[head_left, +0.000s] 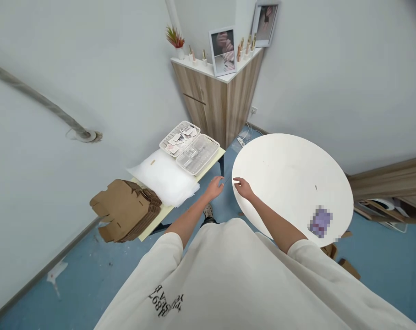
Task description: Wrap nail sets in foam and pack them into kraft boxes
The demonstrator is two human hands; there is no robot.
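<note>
Left hand (214,189) is hovering empty beside the yellow table (160,219), apart from right hand (244,188), also empty, fingers reaching the round white table (290,183) rim.

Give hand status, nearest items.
Left hand open, empty, beside yellow table; right hand open, empty, at white round tabletop rim. Flattened cardboard box stack on yellow table. Nothing between hands and tables.
</note>
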